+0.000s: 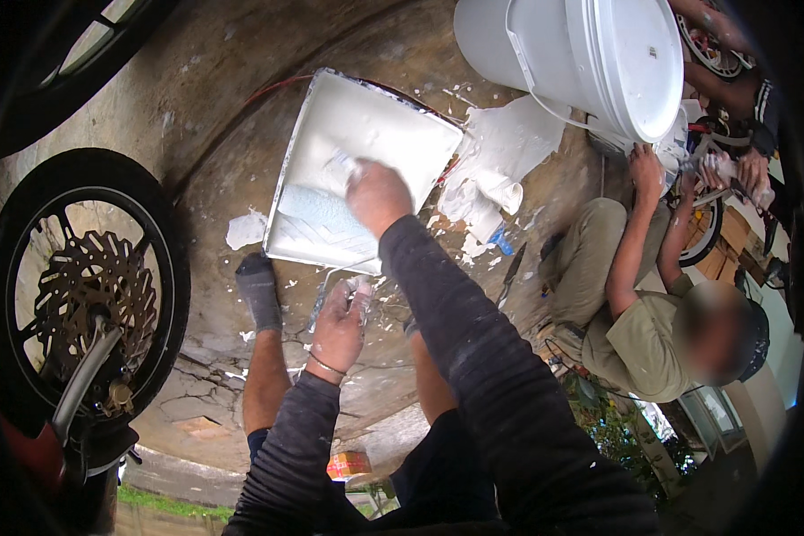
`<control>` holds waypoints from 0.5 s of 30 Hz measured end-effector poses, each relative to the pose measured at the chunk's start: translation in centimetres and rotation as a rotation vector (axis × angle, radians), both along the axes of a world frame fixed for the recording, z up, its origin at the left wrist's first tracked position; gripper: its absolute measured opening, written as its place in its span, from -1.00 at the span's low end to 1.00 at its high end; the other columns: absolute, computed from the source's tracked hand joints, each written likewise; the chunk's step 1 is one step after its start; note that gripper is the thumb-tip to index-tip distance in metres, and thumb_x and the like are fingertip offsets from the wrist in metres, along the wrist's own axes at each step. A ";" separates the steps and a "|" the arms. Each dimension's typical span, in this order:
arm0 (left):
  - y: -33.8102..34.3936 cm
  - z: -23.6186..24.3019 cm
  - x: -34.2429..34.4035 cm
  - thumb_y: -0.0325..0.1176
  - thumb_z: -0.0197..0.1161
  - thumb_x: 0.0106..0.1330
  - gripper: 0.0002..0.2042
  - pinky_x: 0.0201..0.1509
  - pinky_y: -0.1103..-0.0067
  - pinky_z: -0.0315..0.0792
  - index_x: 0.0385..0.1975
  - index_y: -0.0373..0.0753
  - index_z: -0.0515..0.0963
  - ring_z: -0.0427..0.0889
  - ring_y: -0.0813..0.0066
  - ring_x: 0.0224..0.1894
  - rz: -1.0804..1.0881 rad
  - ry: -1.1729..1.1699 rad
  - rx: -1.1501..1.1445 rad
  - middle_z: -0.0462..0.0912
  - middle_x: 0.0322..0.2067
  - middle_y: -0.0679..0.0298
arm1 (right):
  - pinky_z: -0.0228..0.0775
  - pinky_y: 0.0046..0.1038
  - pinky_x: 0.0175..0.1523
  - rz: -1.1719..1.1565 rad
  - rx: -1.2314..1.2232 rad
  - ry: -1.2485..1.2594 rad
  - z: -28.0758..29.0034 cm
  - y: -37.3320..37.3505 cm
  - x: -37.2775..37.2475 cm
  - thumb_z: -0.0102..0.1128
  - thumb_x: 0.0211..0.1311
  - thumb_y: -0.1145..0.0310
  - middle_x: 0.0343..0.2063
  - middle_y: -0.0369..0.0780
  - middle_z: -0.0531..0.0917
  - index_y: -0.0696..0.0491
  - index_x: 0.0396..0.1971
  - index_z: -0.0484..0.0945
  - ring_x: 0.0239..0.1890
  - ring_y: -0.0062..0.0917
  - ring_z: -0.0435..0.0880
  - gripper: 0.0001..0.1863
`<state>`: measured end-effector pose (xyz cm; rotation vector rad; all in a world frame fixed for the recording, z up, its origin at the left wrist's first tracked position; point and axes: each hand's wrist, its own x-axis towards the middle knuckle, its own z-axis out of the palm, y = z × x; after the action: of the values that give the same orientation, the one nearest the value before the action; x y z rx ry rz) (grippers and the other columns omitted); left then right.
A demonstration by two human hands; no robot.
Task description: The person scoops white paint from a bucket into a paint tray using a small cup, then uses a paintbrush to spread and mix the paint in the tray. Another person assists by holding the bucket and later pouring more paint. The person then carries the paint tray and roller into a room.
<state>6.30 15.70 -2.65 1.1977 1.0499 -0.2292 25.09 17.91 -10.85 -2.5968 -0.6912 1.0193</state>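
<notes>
Head cam: tray [290, 171] of white paint [366, 116] is directly under R hand [380, 196], just ahead of L hand [338, 329]; R's curled, L's half-open, can't tell if either grips anything. Prob. best: keep R low, slow, so nothing slops.

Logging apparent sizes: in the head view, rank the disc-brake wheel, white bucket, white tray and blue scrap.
1. Disc-brake wheel
2. White bucket and white tray: roughly alike, so unranked
3. Blue scrap
</notes>
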 end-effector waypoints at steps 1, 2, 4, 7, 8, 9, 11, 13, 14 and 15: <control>-0.1 -0.1 -0.3 -0.15 0.04 0.43 -0.65 -0.04 0.36 0.37 -0.14 -0.38 0.48 0.53 -0.03 -0.14 -0.028 -0.012 0.038 0.55 -0.23 -0.12 | 0.46 -0.16 -0.05 -0.038 -0.021 -0.014 0.5 -0.1 1.0 0.07 0.14 0.34 -0.37 0.07 0.65 0.21 -0.24 0.60 -0.24 -0.06 0.64 -0.71; -0.3 -0.3 -0.7 -0.15 0.04 0.43 -0.65 -0.04 0.35 0.37 -0.14 -0.38 0.48 0.53 -0.03 -0.14 -0.052 -0.020 0.074 0.56 -0.23 -0.11 | 0.45 -0.15 -0.05 -0.135 -0.054 0.022 1.6 0.2 1.6 0.07 0.14 0.34 -0.39 0.09 0.64 0.21 -0.27 0.60 -0.26 -0.05 0.63 -0.73; -0.3 -0.4 -0.9 -0.15 0.04 0.43 -0.65 -0.05 0.36 0.37 -0.14 -0.38 0.48 0.53 -0.03 -0.15 -0.064 -0.003 0.068 0.56 -0.23 -0.11 | 0.43 -0.14 -0.04 -0.008 -0.086 -0.020 1.9 -0.8 2.3 0.08 0.14 0.33 -0.37 0.10 0.62 0.22 -0.30 0.59 -0.25 -0.05 0.62 -0.74; -0.1 0.2 0.0 -0.14 0.03 0.43 -0.64 -0.05 0.38 0.37 -0.14 -0.38 0.47 0.53 0.00 -0.16 -0.010 0.032 -0.040 0.55 -0.25 -0.10 | 0.45 -0.11 -0.12 0.199 0.194 -0.155 0.7 -1.3 0.8 0.04 0.08 0.38 -0.44 0.08 0.62 0.17 -0.48 0.59 -0.31 -0.01 0.61 -0.80; 0.0 0.3 0.1 -0.13 0.03 0.43 -0.64 -0.06 0.39 0.37 -0.14 -0.38 0.47 0.52 0.00 -0.17 0.021 0.021 -0.059 0.54 -0.26 -0.10 | 0.42 -0.16 -0.02 0.338 0.158 -0.087 0.3 -0.6 0.4 0.08 0.17 0.31 -0.32 0.08 0.62 0.24 -0.33 0.60 -0.22 -0.07 0.59 -0.72; 0.2 0.5 0.4 -0.12 0.03 0.44 -0.63 -0.06 0.40 0.37 -0.14 -0.39 0.46 0.52 0.01 -0.18 0.047 -0.001 -0.079 0.54 -0.27 -0.10 | 0.43 -0.16 -0.02 0.220 0.129 -0.039 -0.4 0.3 0.1 0.07 0.17 0.31 -0.32 0.07 0.62 0.24 -0.33 0.59 -0.22 -0.06 0.59 -0.72; 0.8 1.1 1.1 -0.12 0.02 0.44 -0.63 -0.07 0.41 0.37 -0.14 -0.38 0.46 0.52 0.02 -0.19 0.017 -0.011 -0.108 0.53 -0.28 -0.10 | 0.43 -0.17 -0.02 0.067 0.083 -0.036 -2.0 0.6 1.2 0.06 0.17 0.30 -0.32 0.08 0.62 0.26 -0.32 0.59 -0.22 -0.05 0.59 -0.70; 0.5 0.8 0.8 -0.12 0.02 0.44 -0.63 -0.08 0.40 0.37 -0.13 -0.38 0.45 0.52 0.02 -0.20 -0.017 -0.044 -0.047 0.53 -0.30 -0.09 | 0.43 -0.18 -0.01 -0.076 0.032 -0.068 -2.8 -0.2 2.8 0.06 0.16 0.29 -0.30 0.11 0.61 0.27 -0.32 0.59 -0.20 -0.03 0.59 -0.69; -0.3 -0.1 -0.3 -0.12 0.02 0.44 -0.63 -0.08 0.40 0.37 -0.13 -0.38 0.45 0.52 0.02 -0.21 -0.034 -0.065 0.029 0.53 -0.30 -0.09 | 0.43 -0.18 -0.01 -0.186 0.005 -0.053 -2.1 0.0 2.9 0.05 0.16 0.29 -0.29 0.12 0.61 0.28 -0.33 0.59 -0.20 -0.01 0.59 -0.68; -0.9 -0.6 -1.0 -0.12 0.02 0.44 -0.63 -0.09 0.40 0.37 -0.12 -0.38 0.45 0.52 0.01 -0.21 -0.049 -0.086 0.102 0.53 -0.30 -0.09 | 0.43 -0.17 -0.01 -0.040 -0.021 -0.104 -0.9 -0.6 3.0 0.05 0.16 0.30 -0.29 0.12 0.61 0.27 -0.33 0.59 -0.20 -0.01 0.59 -0.69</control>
<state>5.34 14.79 -3.21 1.3149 0.9667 -0.1625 28.10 17.32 -11.75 -2.6866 -0.6533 0.8901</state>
